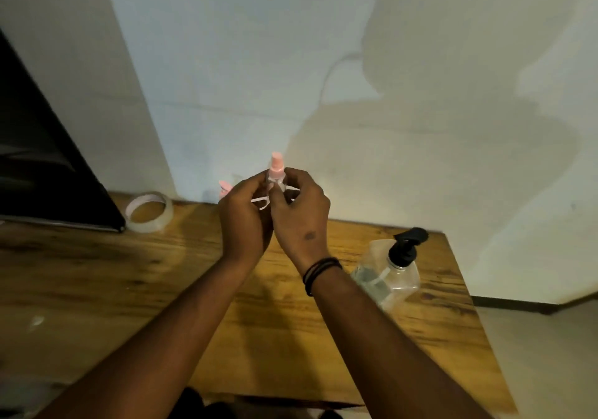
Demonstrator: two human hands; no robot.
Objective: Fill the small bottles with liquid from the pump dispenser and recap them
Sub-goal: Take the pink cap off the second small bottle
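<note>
Far left on the worktop (97,273) sits one roll of clear tape (149,211), well apart from the action; moving in, something pink (225,189) peeks out behind the left hand, blurred, perhaps another small bottle or cap, so I cannot count it for sure; now the centre, and here is the business: the left hand (244,221) and the right hand (299,215) are pressed close together, raised above the worktop's far edge, fingers of both curled round one small bottle (276,181); its long axis stands upright, pink spray cap (277,163) pointing up and out above the fingertips, so both hands are equally near and the cap sits just above them; a thin white strip (260,200) pokes out between the hands, what it is I cannot tell; whether the cap is going on or coming off is not clear either; to the right, one pump dispenser (393,273) stands on the worktop near the right wrist, black pump head up, untouched
</note>
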